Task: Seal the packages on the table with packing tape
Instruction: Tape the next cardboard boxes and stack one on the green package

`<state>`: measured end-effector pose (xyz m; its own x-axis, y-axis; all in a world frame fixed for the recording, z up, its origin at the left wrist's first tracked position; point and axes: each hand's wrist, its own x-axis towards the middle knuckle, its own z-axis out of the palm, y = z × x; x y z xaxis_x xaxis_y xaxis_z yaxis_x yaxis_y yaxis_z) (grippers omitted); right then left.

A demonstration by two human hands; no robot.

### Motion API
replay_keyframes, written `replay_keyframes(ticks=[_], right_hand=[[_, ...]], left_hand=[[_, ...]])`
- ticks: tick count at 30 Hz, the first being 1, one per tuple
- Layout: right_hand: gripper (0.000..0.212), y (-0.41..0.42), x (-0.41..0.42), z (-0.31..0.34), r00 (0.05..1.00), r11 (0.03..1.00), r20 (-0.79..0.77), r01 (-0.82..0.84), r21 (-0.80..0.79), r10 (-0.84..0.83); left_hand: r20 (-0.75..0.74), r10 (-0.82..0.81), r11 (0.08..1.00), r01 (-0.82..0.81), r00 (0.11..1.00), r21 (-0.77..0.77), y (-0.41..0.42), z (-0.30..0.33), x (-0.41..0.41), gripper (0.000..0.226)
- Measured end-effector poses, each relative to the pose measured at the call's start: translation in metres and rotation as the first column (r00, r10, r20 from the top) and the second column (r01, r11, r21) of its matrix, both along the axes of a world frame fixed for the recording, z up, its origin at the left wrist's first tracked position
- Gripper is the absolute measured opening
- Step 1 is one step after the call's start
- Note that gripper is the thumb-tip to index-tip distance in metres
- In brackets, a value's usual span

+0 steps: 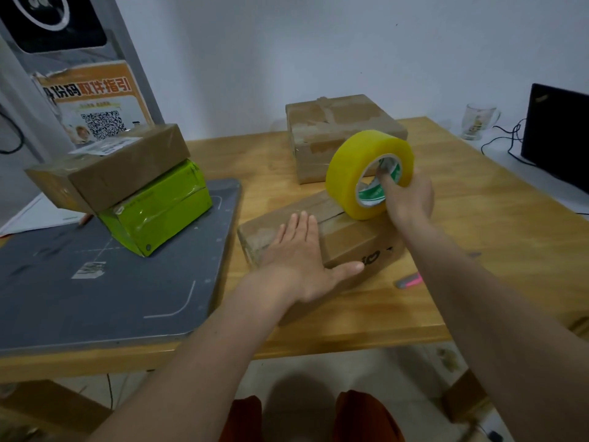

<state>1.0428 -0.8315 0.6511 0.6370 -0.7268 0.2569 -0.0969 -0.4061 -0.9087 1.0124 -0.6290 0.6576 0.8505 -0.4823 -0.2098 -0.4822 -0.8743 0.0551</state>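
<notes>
Four packages are seen on the wooden table (478, 224) in the head view. The near box (344, 237) lies at the table's middle, and the left hand (299, 260) is pressed flat on its top, fingers straight and close together, thumb spread out along the near side. The yellow tape roll (353, 173) is stood on edge on the box's far end and is held by the right hand (411, 199), whose fingers are hooked into the core; the thumb cannot be made out, perhaps hidden behind the roll. A second taped box (344, 129) is set beyond it, near the wall. To the left, a brown box (108, 167) is stacked askew on a green package (159, 205), which rests on a grey mat (95, 282). A pink-tipped pen (408, 280) lies just right of the near box. A glass mug (478, 121) and a dark monitor (554, 135) are seen at far right.
</notes>
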Motion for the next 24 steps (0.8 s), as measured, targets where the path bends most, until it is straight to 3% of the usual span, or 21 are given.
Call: replay_keyframes(ticks=[7,11,14,19,24], right_hand=[[0.039,0.012,-0.006,0.001,0.986,0.987,-0.137,-0.110,-0.114,0.094],[0.044,0.023,-0.004,-0.002,0.962,0.980,-0.274,-0.063,-0.189,0.009],[0.038,0.024,-0.004,-0.001,0.968,0.988,-0.249,-0.047,-0.150,0.008],[0.030,0.025,0.006,0.008,0.966,0.982,-0.196,-0.183,-0.047,0.170],[0.030,0.023,0.018,0.007,0.947,0.958,-0.145,-0.285,0.026,0.285]], left_hand=[[0.030,0.015,1.000,-0.015,0.999,-0.005,-0.032,-0.002,0.017,0.121],[0.040,0.063,0.998,-0.064,0.997,0.024,-0.032,-0.004,0.018,0.120],[0.012,0.128,0.991,-0.128,0.992,0.027,-0.036,-0.003,0.014,0.122],[0.028,0.229,0.972,-0.230,0.973,0.047,-0.042,0.001,0.006,0.125],[-0.020,0.216,0.976,-0.215,0.976,0.035,-0.034,0.006,0.006,0.121]])
